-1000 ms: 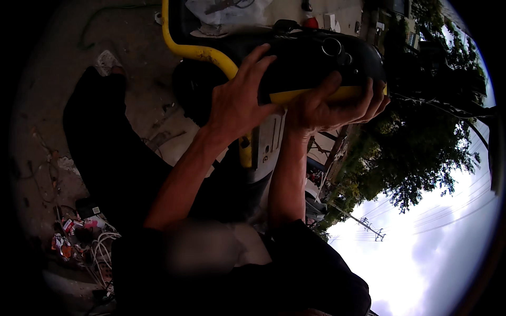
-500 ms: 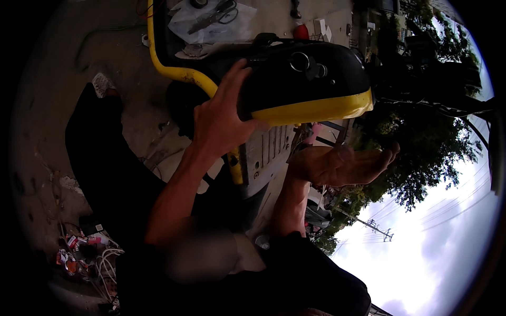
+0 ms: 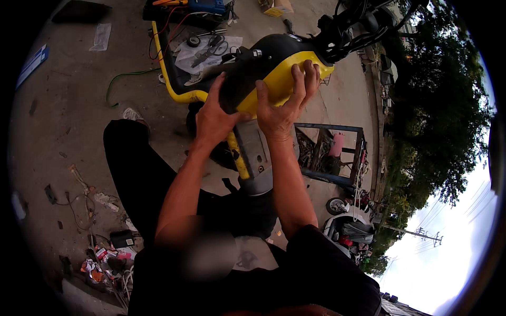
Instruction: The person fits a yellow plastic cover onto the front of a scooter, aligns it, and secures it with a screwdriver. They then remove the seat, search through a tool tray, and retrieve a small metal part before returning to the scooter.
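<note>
A yellow and black scooter body cover (image 3: 274,87) rises in front of me, its black top bearing a small silver lock fitting (image 3: 257,53). My left hand (image 3: 213,118) grips the cover's near left end, fingers over the black part and thumb low by the yellow side. Against the yellow side panel lies my right hand (image 3: 282,113), its fingers spread and slightly bent, fingertips touching the surface. Below the cover, a yellow frame tube (image 3: 238,155) runs down beside a grey panel (image 3: 255,150).
Scissors (image 3: 213,46) and a tape roll (image 3: 193,41) lie on clear plastic (image 3: 184,58) on the scooter. Dark handlebars and cables (image 3: 348,39) stand at upper right. A blue metal frame (image 3: 332,178) is to the right. Litter (image 3: 100,266) and wires lie lower left.
My right hand has come up from the open air onto the yellow side panel. My left hand stays on the cover's end. The view has shifted, showing more ground around the scooter.
</note>
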Demonstrator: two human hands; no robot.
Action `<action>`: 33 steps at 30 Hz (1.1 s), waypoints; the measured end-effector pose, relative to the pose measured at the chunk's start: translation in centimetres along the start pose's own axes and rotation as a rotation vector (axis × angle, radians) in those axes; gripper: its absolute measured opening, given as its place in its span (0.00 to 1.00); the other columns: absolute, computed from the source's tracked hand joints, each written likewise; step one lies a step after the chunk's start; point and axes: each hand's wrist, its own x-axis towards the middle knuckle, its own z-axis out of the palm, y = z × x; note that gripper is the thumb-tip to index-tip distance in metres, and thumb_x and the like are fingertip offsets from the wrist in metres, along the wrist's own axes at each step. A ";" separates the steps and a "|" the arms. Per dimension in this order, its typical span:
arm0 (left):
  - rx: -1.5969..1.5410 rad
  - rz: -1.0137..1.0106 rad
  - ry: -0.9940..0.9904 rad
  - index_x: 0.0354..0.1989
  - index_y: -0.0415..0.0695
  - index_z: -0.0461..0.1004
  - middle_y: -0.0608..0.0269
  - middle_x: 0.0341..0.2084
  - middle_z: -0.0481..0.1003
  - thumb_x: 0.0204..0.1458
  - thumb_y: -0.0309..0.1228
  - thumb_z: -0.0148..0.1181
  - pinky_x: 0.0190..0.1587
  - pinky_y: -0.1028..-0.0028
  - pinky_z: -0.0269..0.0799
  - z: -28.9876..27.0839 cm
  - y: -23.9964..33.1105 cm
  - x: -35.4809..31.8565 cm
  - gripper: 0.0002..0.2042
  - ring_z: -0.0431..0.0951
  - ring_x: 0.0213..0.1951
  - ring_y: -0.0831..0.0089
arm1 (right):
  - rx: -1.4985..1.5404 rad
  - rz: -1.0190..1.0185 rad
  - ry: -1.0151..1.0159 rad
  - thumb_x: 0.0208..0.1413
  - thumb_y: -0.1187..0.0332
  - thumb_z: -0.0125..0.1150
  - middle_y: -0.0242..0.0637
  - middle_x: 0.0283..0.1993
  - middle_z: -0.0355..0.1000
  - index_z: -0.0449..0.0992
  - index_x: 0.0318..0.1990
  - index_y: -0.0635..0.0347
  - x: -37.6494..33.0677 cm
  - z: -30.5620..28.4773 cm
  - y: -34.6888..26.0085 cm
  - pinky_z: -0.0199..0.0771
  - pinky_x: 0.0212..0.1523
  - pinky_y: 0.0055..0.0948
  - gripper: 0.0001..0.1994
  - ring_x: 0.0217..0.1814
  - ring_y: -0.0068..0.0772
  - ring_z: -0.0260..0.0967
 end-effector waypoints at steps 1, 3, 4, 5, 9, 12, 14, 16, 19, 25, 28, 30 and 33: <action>0.019 0.018 0.021 0.80 0.54 0.55 0.54 0.69 0.73 0.36 0.36 0.86 0.67 0.61 0.73 0.0 -0.2 -0.1 0.59 0.76 0.67 0.56 | -0.007 0.041 -0.010 0.56 0.62 0.78 0.52 0.79 0.53 0.59 0.75 0.60 -0.4 -1.4 0.4 0.45 0.82 0.59 0.43 0.85 0.57 0.45; 0.049 -0.006 0.005 0.79 0.52 0.56 0.55 0.71 0.71 0.36 0.38 0.86 0.69 0.61 0.70 -0.4 0.6 -0.4 0.58 0.74 0.69 0.56 | 0.046 0.216 0.041 0.57 0.58 0.79 0.52 0.80 0.53 0.57 0.77 0.61 -1.7 -3.2 2.0 0.45 0.82 0.57 0.46 0.86 0.55 0.45; 0.058 0.005 0.018 0.80 0.50 0.56 0.55 0.72 0.70 0.36 0.38 0.86 0.70 0.61 0.69 -0.5 0.7 -0.6 0.58 0.73 0.70 0.57 | 0.071 0.306 0.061 0.57 0.56 0.79 0.53 0.80 0.52 0.55 0.78 0.61 -2.3 -3.9 2.7 0.45 0.82 0.55 0.48 0.86 0.54 0.45; 0.067 0.015 0.031 0.80 0.49 0.56 0.55 0.73 0.69 0.35 0.38 0.86 0.70 0.62 0.68 -0.6 0.6 -0.5 0.59 0.71 0.71 0.58 | 0.190 0.419 0.036 0.57 0.54 0.79 0.52 0.81 0.52 0.53 0.79 0.62 -2.5 -4.2 3.8 0.45 0.83 0.54 0.50 0.86 0.53 0.46; 0.129 0.121 0.180 0.71 0.41 0.65 0.53 0.62 0.74 0.38 0.38 0.86 0.66 0.61 0.70 1.2 -0.1 -1.9 0.49 0.74 0.65 0.56 | 0.630 0.715 -0.057 0.54 0.47 0.80 0.52 0.83 0.47 0.45 0.82 0.65 -2.9 -3.5 7.8 0.44 0.83 0.49 0.59 0.86 0.51 0.45; 0.188 0.243 0.310 0.63 0.40 0.70 0.54 0.52 0.75 0.41 0.39 0.84 0.60 0.59 0.73 2.5 0.4 -3.1 0.40 0.77 0.58 0.54 | 0.837 0.764 -0.119 0.51 0.46 0.82 0.52 0.84 0.45 0.41 0.83 0.66 -2.7 -3.3 8.3 0.46 0.83 0.45 0.64 0.86 0.49 0.45; 0.195 0.302 0.316 0.61 0.42 0.70 0.54 0.51 0.76 0.43 0.44 0.84 0.56 0.57 0.76 3.3 1.4 -3.2 0.39 0.79 0.56 0.51 | 0.880 0.765 -0.176 0.49 0.47 0.84 0.53 0.84 0.46 0.41 0.83 0.66 -2.0 -4.1 8.8 0.48 0.83 0.44 0.65 0.86 0.49 0.46; 0.203 0.389 0.297 0.56 0.40 0.72 0.53 0.47 0.75 0.47 0.41 0.82 0.50 0.58 0.75 3.8 0.8 -2.4 0.32 0.80 0.48 0.50 | 0.888 0.839 -0.204 0.50 0.54 0.84 0.55 0.82 0.52 0.47 0.82 0.69 -3.1 -4.0 10.8 0.54 0.81 0.44 0.60 0.83 0.50 0.53; 0.213 0.477 0.302 0.54 0.37 0.72 0.60 0.45 0.73 0.52 0.33 0.79 0.49 0.68 0.72 4.0 -0.9 -1.8 0.26 0.73 0.42 0.67 | 0.962 0.911 -0.251 0.53 0.61 0.81 0.55 0.77 0.63 0.57 0.79 0.69 -4.2 -3.9 13.1 0.60 0.79 0.45 0.50 0.79 0.51 0.61; 0.271 0.481 0.497 0.57 0.33 0.74 0.56 0.48 0.71 0.57 0.34 0.76 0.46 0.66 0.70 7.1 -1.8 -2.9 0.25 0.71 0.41 0.65 | 0.881 0.925 -0.251 0.51 0.59 0.81 0.51 0.73 0.70 0.62 0.78 0.66 -5.5 -3.3 14.6 0.65 0.76 0.43 0.49 0.76 0.47 0.66; 0.335 0.469 0.510 0.58 0.32 0.74 0.53 0.50 0.72 0.59 0.35 0.73 0.49 0.64 0.71 7.3 -0.9 -3.3 0.24 0.73 0.45 0.61 | 0.872 0.918 -0.271 0.51 0.52 0.81 0.54 0.68 0.76 0.65 0.76 0.63 -6.2 -2.5 14.9 0.68 0.72 0.42 0.48 0.72 0.49 0.72; 0.381 0.505 0.526 0.59 0.32 0.74 0.51 0.51 0.72 0.60 0.37 0.72 0.49 0.63 0.71 7.5 -1.0 -3.4 0.25 0.74 0.46 0.59 | 0.838 0.929 -0.316 0.52 0.52 0.80 0.54 0.67 0.77 0.66 0.76 0.64 -5.9 -2.9 14.7 0.70 0.70 0.40 0.47 0.70 0.47 0.73; 0.479 0.593 0.539 0.61 0.32 0.73 0.50 0.52 0.71 0.62 0.41 0.70 0.48 0.63 0.73 7.0 -1.6 -3.3 0.27 0.75 0.46 0.57 | 0.872 0.915 -0.314 0.56 0.52 0.78 0.53 0.65 0.78 0.67 0.75 0.62 -5.8 -3.2 14.5 0.70 0.69 0.40 0.43 0.68 0.45 0.75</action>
